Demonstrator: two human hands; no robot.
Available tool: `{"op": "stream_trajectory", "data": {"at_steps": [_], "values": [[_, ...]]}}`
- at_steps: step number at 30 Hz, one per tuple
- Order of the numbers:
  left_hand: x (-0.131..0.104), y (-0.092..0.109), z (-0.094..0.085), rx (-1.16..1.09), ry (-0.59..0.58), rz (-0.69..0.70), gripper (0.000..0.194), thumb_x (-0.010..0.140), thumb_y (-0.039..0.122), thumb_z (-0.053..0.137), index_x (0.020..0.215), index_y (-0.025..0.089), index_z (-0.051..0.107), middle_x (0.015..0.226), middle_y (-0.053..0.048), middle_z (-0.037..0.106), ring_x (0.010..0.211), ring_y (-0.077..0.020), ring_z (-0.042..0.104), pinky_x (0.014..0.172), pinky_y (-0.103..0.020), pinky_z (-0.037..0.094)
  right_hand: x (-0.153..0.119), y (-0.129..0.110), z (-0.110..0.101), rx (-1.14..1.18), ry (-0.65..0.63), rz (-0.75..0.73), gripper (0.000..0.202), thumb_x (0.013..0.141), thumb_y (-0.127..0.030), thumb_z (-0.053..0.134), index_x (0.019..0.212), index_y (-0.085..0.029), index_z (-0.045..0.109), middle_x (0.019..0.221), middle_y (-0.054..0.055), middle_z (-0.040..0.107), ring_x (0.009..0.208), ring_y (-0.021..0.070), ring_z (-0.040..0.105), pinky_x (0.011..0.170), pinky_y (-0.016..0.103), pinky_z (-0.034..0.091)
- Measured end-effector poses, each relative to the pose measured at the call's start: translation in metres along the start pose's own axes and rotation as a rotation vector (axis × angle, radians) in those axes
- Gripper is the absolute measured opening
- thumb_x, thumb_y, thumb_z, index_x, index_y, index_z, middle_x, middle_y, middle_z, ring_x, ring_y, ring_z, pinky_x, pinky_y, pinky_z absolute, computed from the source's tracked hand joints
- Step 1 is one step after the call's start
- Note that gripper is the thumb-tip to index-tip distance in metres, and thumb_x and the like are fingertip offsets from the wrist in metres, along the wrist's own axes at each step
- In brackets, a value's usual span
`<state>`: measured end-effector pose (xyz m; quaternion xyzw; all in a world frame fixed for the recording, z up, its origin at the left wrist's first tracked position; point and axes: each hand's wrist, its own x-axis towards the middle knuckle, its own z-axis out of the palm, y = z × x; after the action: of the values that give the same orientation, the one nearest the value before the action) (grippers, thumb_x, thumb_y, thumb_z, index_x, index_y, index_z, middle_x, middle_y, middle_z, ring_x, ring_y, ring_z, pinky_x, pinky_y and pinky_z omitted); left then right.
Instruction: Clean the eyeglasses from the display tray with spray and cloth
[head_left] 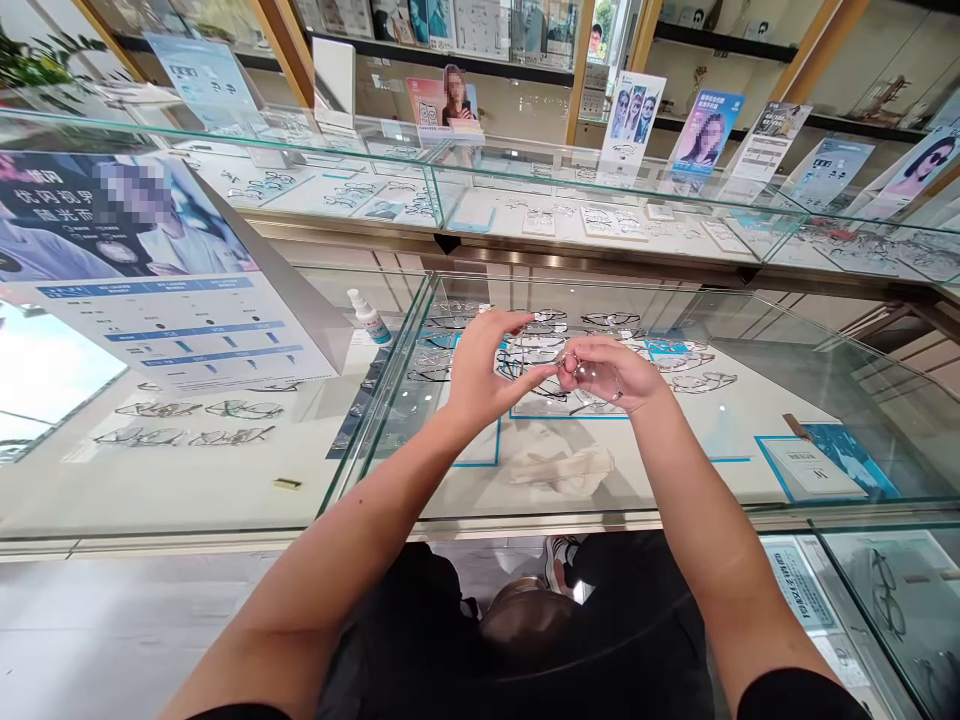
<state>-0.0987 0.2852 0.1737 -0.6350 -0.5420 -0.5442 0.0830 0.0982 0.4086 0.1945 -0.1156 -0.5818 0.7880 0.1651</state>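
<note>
Holding thin-framed eyeglasses (589,372) in the pinched right hand (634,375), above the glass-topped bench (525,523), with the left hand (476,380) open, thumb close to the right fingertips. Apparently picked up, not set down; too small to tell whether fully unfolded.

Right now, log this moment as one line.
right hand: holding thin-rimmed eyeglasses | left hand: spread, thumb tip close, contact unclear | below: glass display case, spectacle frames inside | left: spray bottle
</note>
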Motion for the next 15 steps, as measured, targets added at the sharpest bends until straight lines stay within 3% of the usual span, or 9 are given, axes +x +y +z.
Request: {"op": "stream_trajectory", "data": {"at_steps": [3, 7, 11, 15], "values": [[0.002, -0.002, -0.001, 0.012, 0.044, -0.055, 0.062, 0.089, 0.073, 0.076, 0.126, 0.023, 0.072, 0.114, -0.011, 0.077, 0.102, -0.0263, 0.069, 0.094, -0.042, 0.055, 0.001, -0.003, 0.004, -0.013, 0.064, -0.096, 0.04, 0.09, -0.06, 0.079, 0.092, -0.021, 0.079, 0.092, 0.007, 0.078, 0.083, 0.0203, 0.07, 0.076, 0.033, 0.058], [0.005, -0.009, -0.002, 0.004, 0.159, -0.153, 0.058, 0.092, 0.069, 0.075, 0.127, 0.023, 0.072, 0.116, -0.01, 0.076, 0.106, -0.0254, 0.07, 0.093, -0.04, 0.056, 0.003, -0.006, 0.007, -0.13, 0.266, -0.283, 0.046, 0.094, -0.069, 0.07, 0.109, -0.026, 0.078, 0.103, 0.006, 0.077, 0.089, 0.0208, 0.069, 0.084, 0.035, 0.057], [0.007, -0.016, -0.001, -0.047, 0.239, -0.26, 0.059, 0.091, 0.068, 0.077, 0.126, 0.022, 0.071, 0.118, -0.01, 0.075, 0.108, -0.024, 0.071, 0.098, -0.04, 0.057, 0.003, -0.002, 0.013, -0.328, 0.386, -0.483, 0.041, 0.094, -0.061, 0.072, 0.12, -0.029, 0.071, 0.106, 0.005, 0.073, 0.097, 0.0225, 0.066, 0.096, 0.039, 0.054], [0.008, -0.021, 0.004, -0.137, 0.285, -0.339, 0.063, 0.087, 0.068, 0.082, 0.125, 0.02, 0.069, 0.118, -0.011, 0.074, 0.104, -0.0217, 0.072, 0.092, -0.037, 0.058, 0.004, 0.008, 0.02, -0.53, 0.443, -0.606, 0.039, 0.095, -0.048, 0.075, 0.128, -0.03, 0.063, 0.095, 0.0, 0.063, 0.093, 0.0208, 0.06, 0.096, 0.039, 0.049]]}}
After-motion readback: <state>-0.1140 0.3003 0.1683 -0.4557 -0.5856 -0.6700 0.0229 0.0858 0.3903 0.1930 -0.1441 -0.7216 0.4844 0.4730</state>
